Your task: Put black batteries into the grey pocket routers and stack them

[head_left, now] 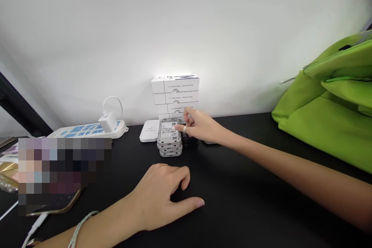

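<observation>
On desk [238, 193], right hand [202, 126] touches stacked devices [169, 139].

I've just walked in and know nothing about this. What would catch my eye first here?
A bright lime-green fabric bag slumps at the right of the black tabletop. At the back, against the white wall, stands a tower of white cardboard boxes. Just in front, a person's right hand reaches to a stack of grey labelled devices.

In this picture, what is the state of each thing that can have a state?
Right hand: touching the top device, grip unclear.
Left hand: resting on the table, empty.
Grey devices: stacked, labels up.
White boxes: stacked, closed.
White charger: plugged into the power strip.
Green bag: slumped on the table.
</observation>
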Available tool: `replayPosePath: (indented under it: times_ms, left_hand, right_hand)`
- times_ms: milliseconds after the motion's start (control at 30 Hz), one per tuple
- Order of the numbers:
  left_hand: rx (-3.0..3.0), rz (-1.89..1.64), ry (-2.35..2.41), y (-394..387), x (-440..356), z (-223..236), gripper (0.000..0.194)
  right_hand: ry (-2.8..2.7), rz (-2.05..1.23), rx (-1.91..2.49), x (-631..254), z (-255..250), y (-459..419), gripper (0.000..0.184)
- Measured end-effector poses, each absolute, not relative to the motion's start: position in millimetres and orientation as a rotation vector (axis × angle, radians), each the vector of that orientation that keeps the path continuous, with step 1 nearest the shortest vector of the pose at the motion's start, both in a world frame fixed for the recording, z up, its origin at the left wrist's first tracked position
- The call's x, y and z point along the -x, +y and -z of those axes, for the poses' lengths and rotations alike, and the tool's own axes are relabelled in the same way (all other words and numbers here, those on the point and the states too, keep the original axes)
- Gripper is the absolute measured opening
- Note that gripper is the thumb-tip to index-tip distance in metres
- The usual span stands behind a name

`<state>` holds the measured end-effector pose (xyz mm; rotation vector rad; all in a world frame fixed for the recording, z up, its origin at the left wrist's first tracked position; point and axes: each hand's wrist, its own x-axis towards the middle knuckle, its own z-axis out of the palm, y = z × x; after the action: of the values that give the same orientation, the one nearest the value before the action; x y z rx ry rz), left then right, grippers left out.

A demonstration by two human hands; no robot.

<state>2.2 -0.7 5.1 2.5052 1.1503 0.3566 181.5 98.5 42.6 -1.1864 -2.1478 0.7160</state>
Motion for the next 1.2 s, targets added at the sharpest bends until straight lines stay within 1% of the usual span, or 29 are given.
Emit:
replayPosePath:
  times_ms: [100,200,400,500,667,800,867,1000,1033,1067,1167,1200]
  left_hand:
    - [-2.500,-0.359,1.153,-1.1,-2.1,-4.8,0.037]
    - [-2.497,-0.358,1.145,-1.1,-2.2,-4.9,0.036]
    - [-2.510,-0.373,1.135,-1.3,-2.5,-4.7,0.037]
    - [-2.523,-0.384,1.126,-1.2,-3.3,-4.8,0.041]
    - [-2.528,-0.362,1.163,-0.3,-6.0,-6.0,0.043]
    - [-2.515,-0.352,1.181,-0.8,-7.1,-6.2,0.042]
    - [-2.514,-0.355,1.177,-1.2,-6.8,-5.7,0.041]
    - [-2.515,-0.362,1.176,-1.2,-5.1,-4.7,0.041]
    - [-2.516,-0.361,1.179,-1.0,-4.7,-4.5,0.040]
    - [-2.515,-0.358,1.179,-0.7,-4.5,-4.4,0.040]
    - [-2.512,-0.355,1.179,0.0,-4.3,-3.7,0.041]
    - [-2.510,-0.355,1.180,0.3,-4.3,-3.4,0.041]
  right_hand:
    - [-2.159,-0.765,1.170,-173.6,-40.2,104.5,0.029]
    - [-2.138,-0.774,1.148,-186.6,-40.8,94.6,0.025]
    - [-2.025,-0.938,1.193,-236.3,-38.0,39.0,0.030]
    - [-2.019,-0.968,1.240,-248.2,-30.4,14.9,0.032]
    - [-2.168,-0.820,1.296,-245.2,-16.1,3.9,0.029]
    - [-2.281,-0.896,1.218,-243.4,-14.2,12.8,0.026]
    - [-2.315,-0.871,1.185,-244.5,-18.9,21.5,0.024]
    - [-2.375,-0.545,1.096,-246.1,-35.2,52.9,0.018]
    - [-2.402,-0.480,1.070,-245.9,-38.8,62.9,0.019]
    - [-2.435,-0.449,1.045,-245.3,-41.5,72.9,0.023]
    - [-2.524,-0.535,0.997,-240.7,-43.5,97.1,0.046]
    - [-2.541,-0.568,0.992,-238.6,-42.5,101.8,0.051]
